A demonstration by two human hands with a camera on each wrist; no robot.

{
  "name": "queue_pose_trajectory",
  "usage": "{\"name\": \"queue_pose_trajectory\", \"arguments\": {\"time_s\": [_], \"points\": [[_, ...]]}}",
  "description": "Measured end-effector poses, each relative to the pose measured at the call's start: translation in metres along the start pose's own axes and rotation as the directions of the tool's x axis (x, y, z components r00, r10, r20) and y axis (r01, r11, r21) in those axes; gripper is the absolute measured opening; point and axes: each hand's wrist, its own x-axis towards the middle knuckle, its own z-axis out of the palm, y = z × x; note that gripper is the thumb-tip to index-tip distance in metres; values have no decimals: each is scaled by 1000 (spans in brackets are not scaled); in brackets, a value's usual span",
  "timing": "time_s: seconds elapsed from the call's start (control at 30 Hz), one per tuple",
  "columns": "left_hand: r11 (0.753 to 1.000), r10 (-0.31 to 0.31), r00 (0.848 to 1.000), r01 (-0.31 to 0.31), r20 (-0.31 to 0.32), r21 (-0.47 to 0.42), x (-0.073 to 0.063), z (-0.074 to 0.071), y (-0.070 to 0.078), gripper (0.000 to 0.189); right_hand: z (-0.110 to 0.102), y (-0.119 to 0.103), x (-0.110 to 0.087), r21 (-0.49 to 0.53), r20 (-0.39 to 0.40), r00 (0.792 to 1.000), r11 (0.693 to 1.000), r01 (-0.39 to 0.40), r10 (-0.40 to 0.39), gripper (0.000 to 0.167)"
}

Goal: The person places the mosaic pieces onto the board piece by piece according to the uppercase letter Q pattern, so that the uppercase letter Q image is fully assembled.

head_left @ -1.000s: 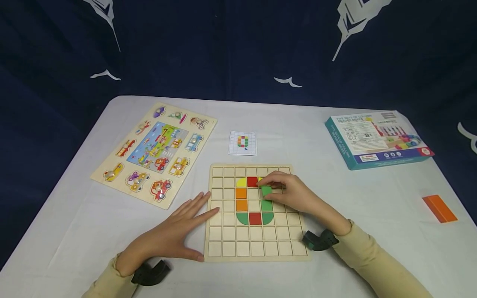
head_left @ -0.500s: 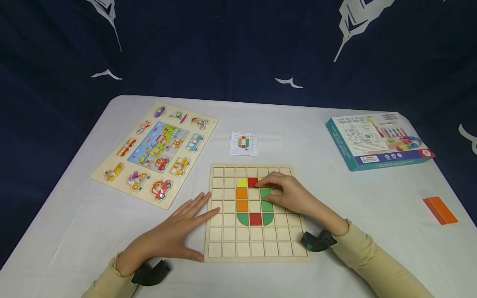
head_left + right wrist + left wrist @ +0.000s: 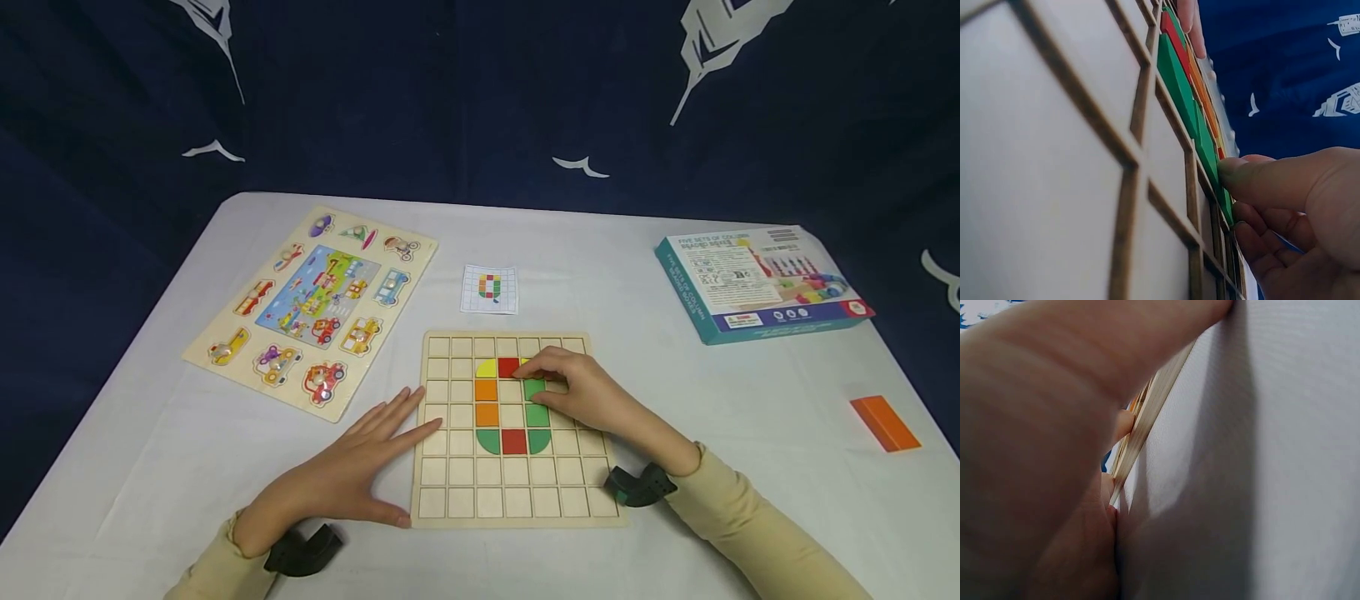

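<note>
A wooden grid board [image 3: 453,479] lies on the table with a ring of coloured tiles in its squares. The right hand [image 3: 581,387] pinches a green square tile [image 3: 534,388] between thumb and fingers at the ring's right side. In the right wrist view its thumb [image 3: 1260,181] touches the green piece. Below it sit another green square [image 3: 537,415] and a green quarter-round [image 3: 538,441]. A yellow piece at the top right is mostly covered by the fingers. The left hand [image 3: 348,462] lies spread at the board's left edge, fingertips and thumb touching it.
A small printed pattern card [image 3: 489,289] lies behind the board. A picture puzzle board [image 3: 397,242] is at the left, a boxed set [image 3: 765,279] at the back right. An orange piece [image 3: 885,423] lies far right. Dark cloth [image 3: 450,100] hangs behind the table.
The green square tile, raised and tilted a second ago, now lies flat in its square above the other green one. The right hand shifted slightly; the left hand stayed put.
</note>
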Motion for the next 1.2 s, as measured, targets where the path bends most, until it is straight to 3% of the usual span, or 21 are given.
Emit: {"name": "queue_pose_trajectory", "arguments": {"time_s": [0.2,0.4,0.6,0.9,1.2], "points": [[1000,2,1000,-2,0,0,0,0,0,110,-11,-2,-6,9,-57,998,1000,14,-14,30],[1000,1,1000,-1,3,8,0,0,0,110,-45,5,-29,-64,-182,983,998,22,-33,32],[1000,-2,1000,2,3,5,0,0,0,110,-69,19,-66,-102,-246,967,990,-96,68,27],[1000,12,1000,-12,-2,8,0,1,-2,110,-60,31,-113,-133,-238,948,959,-250,214,26],[1000,3,1000,-3,6,14,0,0,0,110,-44,32,-122,-141,-274,930,947,-290,245,36]]}}
